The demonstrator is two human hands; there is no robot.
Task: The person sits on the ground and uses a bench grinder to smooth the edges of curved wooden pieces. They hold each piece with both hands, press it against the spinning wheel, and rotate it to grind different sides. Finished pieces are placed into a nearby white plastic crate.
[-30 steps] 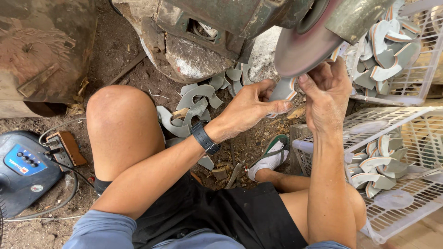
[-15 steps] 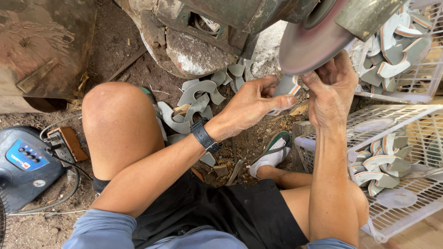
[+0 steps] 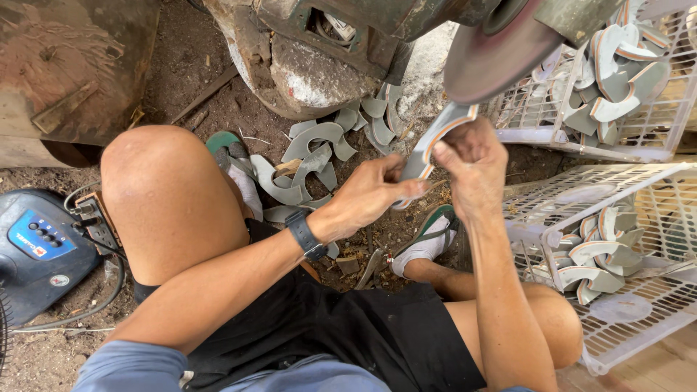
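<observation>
Head view: both hands grip one curved grey piece [image 3: 433, 141] with a pale, orange-lined edge, held up just beneath the grinding wheel [image 3: 501, 54]; whether it touches the wheel cannot be told. The left hand [image 3: 370, 194], a black watch [image 3: 305, 234] on its wrist, closes its fingers round the piece's lower end. The right hand [image 3: 473, 168] pinches its upper part. More such pieces lie on the dirt floor [image 3: 316, 156] and in two white wire baskets [image 3: 639, 138].
</observation>
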